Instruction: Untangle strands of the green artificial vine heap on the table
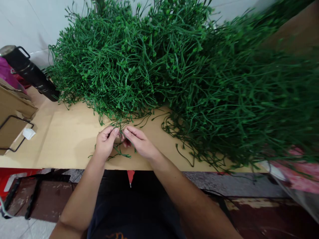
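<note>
My left hand point(106, 140) and my right hand point(136, 140) are close together over the cardboard-covered table, just in front of a large heap of green artificial stems point(139, 63). Both hands are closed, thumbs pinched against fingers, on thin green stems between them. Loose ends of these stems point(121, 152) hang below my hands towards the table's front edge. Parts of the stems are hidden by my fingers.
A black flask point(32, 74) leans at the left of the heap. Nearer on the left are a cardboard box point(15, 106) and a black wire frame with a white piece point(29, 133). The heap spreads along the right side of the table point(69, 139).
</note>
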A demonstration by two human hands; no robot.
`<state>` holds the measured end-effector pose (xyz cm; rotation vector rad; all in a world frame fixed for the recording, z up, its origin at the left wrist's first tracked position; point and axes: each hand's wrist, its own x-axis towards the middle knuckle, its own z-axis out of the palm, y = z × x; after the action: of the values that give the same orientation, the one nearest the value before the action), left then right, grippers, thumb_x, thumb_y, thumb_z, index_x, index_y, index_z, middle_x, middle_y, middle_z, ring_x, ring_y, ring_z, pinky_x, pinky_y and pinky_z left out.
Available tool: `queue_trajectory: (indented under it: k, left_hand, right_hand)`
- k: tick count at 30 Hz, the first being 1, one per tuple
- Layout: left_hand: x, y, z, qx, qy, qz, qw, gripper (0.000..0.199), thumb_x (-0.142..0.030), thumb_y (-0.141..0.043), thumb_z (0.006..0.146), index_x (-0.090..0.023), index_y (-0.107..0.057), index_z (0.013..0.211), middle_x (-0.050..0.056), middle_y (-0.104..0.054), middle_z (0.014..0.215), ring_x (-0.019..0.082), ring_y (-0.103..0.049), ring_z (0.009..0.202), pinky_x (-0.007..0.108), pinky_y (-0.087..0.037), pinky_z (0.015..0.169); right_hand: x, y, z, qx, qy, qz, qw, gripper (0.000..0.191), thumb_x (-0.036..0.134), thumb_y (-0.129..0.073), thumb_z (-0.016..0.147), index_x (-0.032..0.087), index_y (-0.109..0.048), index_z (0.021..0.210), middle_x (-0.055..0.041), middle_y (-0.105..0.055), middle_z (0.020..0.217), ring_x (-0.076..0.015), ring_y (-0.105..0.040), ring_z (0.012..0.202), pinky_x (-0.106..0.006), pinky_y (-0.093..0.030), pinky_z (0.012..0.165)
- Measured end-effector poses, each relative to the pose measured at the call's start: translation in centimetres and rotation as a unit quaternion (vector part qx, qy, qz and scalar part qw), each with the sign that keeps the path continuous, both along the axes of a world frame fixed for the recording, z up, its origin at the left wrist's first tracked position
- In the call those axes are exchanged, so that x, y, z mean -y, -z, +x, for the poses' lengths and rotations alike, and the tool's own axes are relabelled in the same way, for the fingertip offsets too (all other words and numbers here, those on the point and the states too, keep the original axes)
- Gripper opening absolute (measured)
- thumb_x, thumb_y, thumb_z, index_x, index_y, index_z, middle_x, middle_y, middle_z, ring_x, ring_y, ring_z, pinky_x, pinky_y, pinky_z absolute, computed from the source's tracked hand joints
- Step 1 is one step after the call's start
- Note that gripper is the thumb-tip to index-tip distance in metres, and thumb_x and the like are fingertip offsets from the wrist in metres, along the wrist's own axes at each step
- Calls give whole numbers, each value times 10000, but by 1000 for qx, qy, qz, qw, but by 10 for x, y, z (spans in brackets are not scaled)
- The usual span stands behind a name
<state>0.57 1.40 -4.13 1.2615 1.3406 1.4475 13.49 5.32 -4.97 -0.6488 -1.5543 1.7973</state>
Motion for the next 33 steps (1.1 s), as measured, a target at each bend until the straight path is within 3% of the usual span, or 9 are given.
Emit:
queue_trajectory:
  k: [5, 9, 17, 22, 27, 29, 31, 33]
  left_hand:
    - [1, 8, -3, -47, -32, 3, 998, 285, -426, -604, 769, -170, -615, 644, -2, -543, 610, 117, -485, 613, 247, -399, 611]
    - [0, 12, -4, -77, -29, 25, 996, 295, -407, -588, 787, -167, -586, 616, -12, -478, 588, 107, -428, 585, 239, -363, 568]
    - [1, 9, -4, -83, -28, 30, 996, 304, -433, -578, 787, -166, -596, 643, -10, -479, 605, 108, -427, 606, 236, -363, 586]
    - [-2, 9, -6, 13, -55, -22, 998, 299, -452, -623, 739, -167, -596, 653, -24, -494, 581, 83, -399, 532, 213, -342, 516]
    - [-10, 6, -22, 211, -171, -18, 962, 284, -391, -692, 664, -181, -501, 644, -69, -460, 575, 43, -359, 461, 180, -329, 472]
    - [-10, 5, -23, 179, -163, -13, 970, 277, -387, -700, 662, -177, -520, 645, -63, -476, 574, 46, -388, 481, 179, -339, 486]
    - [-7, 6, -20, 101, -122, -25, 987, 281, -413, -682, 682, -166, -559, 630, -46, -493, 554, 59, -415, 506, 189, -355, 509]
    - [-4, 6, -14, 43, -87, -32, 995, 303, -445, -660, 698, -158, -597, 622, -30, -513, 553, 71, -435, 531, 200, -375, 537]
  right_hand:
    - [2, -1, -1, -26, 21, -49, 998, 493, 640, -520, 742, 166, -428, 644, 45, -423, 563, -41, -370, 480, -204, -284, 456]
    - [3, -2, -3, -53, 11, -85, 995, 523, 660, -544, 708, 182, -352, 618, 73, -295, 514, -29, -253, 442, -196, -192, 410]
    - [2, -1, 0, -42, -6, -55, 998, 499, 633, -523, 745, 183, -357, 610, 85, -247, 496, -30, -205, 430, -208, -186, 421]
    - [8, 0, -4, -23, -21, 7, 999, 487, 628, -456, 789, 184, -353, 617, 69, -251, 528, -50, -239, 480, -216, -217, 466]
    - [38, 1, -8, 46, -137, 140, 980, 426, 489, -354, 890, 164, -365, 615, 30, -351, 603, -64, -326, 566, -221, -288, 559]
    - [43, 4, -6, 38, -102, 111, 988, 412, 491, -355, 889, 168, -374, 634, 32, -356, 602, -63, -334, 557, -218, -296, 549]
    - [37, 5, -1, -3, 3, 6, 1000, 422, 561, -406, 844, 181, -374, 664, 41, -344, 593, -58, -320, 515, -205, -275, 484]
    - [25, 2, 5, -38, 103, -99, 989, 439, 610, -475, 782, 195, -369, 689, 62, -308, 561, -46, -258, 449, -194, -207, 412]
